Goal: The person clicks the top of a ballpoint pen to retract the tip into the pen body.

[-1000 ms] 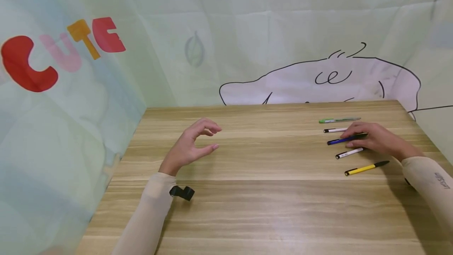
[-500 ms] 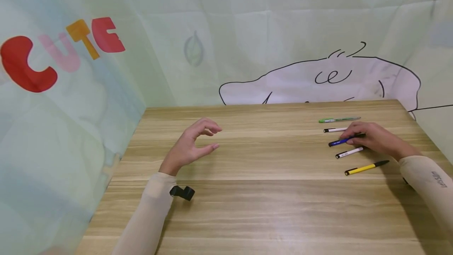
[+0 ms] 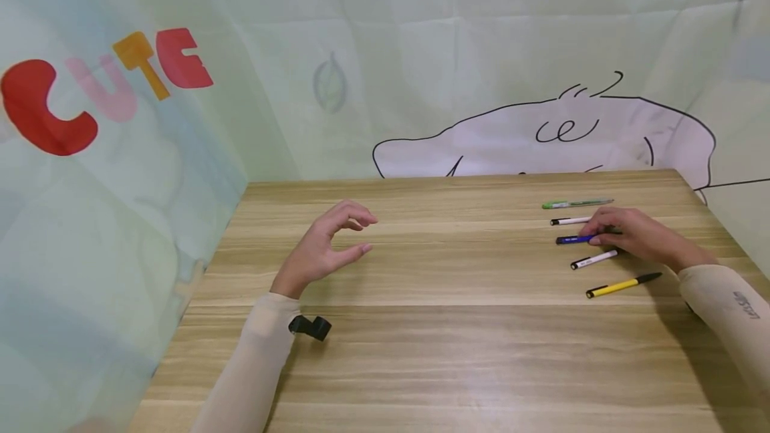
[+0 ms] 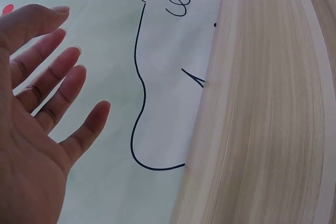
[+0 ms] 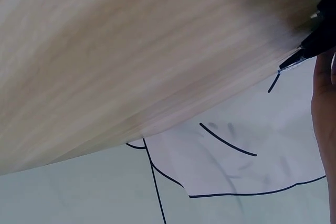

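In the head view my right hand (image 3: 640, 236) pinches a blue pen (image 3: 574, 240) between thumb and fingers, over the table's right side. Behind it lie a green pen (image 3: 577, 204) and a white pen (image 3: 568, 221), partly covered by the fingers. In front are another white pen (image 3: 594, 260) and a yellow pen (image 3: 622, 285). My left hand (image 3: 325, 242) holds nothing, its fingers and thumb bent apart above the table's left part. The left wrist view shows that hand (image 4: 42, 103) with spread fingers. A dark pen tip (image 5: 299, 56) appears in the right wrist view beside the right hand (image 5: 324, 108).
The wooden table (image 3: 421, 353) meets a pale printed cloth (image 3: 421, 85) along its back edge. Another cloth with coloured letters (image 3: 51, 109) hangs on the left. A small black device (image 3: 309, 327) is at the left wrist.
The blue pen in my right hand has turned slightly, its visible end now lying more level and a little farther left. The left hand and the other pens have not moved.
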The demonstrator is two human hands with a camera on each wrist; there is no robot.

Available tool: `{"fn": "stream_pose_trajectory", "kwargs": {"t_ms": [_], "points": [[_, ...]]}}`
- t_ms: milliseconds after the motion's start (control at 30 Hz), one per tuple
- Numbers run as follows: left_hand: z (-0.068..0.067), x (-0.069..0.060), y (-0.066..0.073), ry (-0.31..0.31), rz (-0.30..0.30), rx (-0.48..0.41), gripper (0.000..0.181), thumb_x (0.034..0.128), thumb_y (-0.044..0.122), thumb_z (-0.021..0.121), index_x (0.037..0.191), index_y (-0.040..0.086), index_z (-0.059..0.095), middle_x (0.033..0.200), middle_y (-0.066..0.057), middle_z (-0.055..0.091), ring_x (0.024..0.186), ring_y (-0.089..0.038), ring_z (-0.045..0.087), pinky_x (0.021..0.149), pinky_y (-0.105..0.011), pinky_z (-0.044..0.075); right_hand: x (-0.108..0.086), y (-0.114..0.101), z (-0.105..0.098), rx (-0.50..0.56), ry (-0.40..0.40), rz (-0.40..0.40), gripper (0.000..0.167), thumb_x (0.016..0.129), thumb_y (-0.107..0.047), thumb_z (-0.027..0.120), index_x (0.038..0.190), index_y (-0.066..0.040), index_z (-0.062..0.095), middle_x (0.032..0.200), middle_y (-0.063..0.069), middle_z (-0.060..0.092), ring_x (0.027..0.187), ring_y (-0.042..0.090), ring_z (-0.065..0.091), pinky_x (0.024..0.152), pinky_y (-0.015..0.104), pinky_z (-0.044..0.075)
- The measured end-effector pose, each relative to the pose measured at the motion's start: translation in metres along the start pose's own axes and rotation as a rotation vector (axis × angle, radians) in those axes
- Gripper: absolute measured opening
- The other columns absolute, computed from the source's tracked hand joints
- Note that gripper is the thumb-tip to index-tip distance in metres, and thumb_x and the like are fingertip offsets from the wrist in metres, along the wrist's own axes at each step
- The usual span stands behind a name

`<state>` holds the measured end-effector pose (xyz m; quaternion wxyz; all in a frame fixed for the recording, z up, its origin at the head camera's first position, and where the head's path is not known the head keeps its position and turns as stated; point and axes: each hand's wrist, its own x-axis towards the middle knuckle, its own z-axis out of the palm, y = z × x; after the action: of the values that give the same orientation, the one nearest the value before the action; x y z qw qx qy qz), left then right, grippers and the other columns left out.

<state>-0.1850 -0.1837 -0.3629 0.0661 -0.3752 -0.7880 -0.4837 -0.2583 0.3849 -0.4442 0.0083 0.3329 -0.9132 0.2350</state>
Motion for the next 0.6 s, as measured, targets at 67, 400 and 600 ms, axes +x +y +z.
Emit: {"fn": "stream_pose_trajectory", "kwargs": {"t_ms": [67, 400, 600], "points": [[0.0, 0.0, 0.0, -0.001, -0.003, 0.003, 0.037, 0.085, -0.01, 0.074, 0.12, -0.005, 0.062, 0.118, -0.018, 0.061, 0.111, -0.034, 0.058, 0.095, -0.061, 0.052, 0.0, -0.001, 0.0, 0.004, 0.01, -0.008, 0.031, 0.086, 0.003, 0.077, 0.101, -0.025, 0.076, 0.1, -0.014, 0.068, 0.091, -0.002, 0.06, 0.079, 0.009, 0.047], [0.002, -0.001, -0.019, -0.002, -0.006, 0.001, 0.04, 0.0847, -0.009, 0.075, 0.121, -0.001, 0.063, 0.12, -0.021, 0.061, 0.113, -0.042, 0.057, 0.098, -0.058, 0.051, 0.0, -0.009, -0.008, -0.002, 0.018, 0.046, 0.023, 0.089, -0.001, 0.076, 0.102, -0.02, 0.075, 0.097, -0.012, 0.066, 0.086, -0.001, 0.056, 0.072, 0.019, 0.05], [0.002, -0.002, -0.035, 0.004, 0.003, 0.011, 0.042, 0.0852, -0.004, 0.078, 0.123, 0.008, 0.064, 0.122, -0.01, 0.062, 0.115, -0.029, 0.059, 0.1, -0.05, 0.052, -0.001, -0.015, -0.014, 0.016, 0.006, 0.086, 0.022, 0.091, -0.002, 0.074, 0.106, -0.018, 0.073, 0.092, -0.012, 0.065, 0.082, 0.001, 0.057, 0.074, 0.021, 0.053]]}}
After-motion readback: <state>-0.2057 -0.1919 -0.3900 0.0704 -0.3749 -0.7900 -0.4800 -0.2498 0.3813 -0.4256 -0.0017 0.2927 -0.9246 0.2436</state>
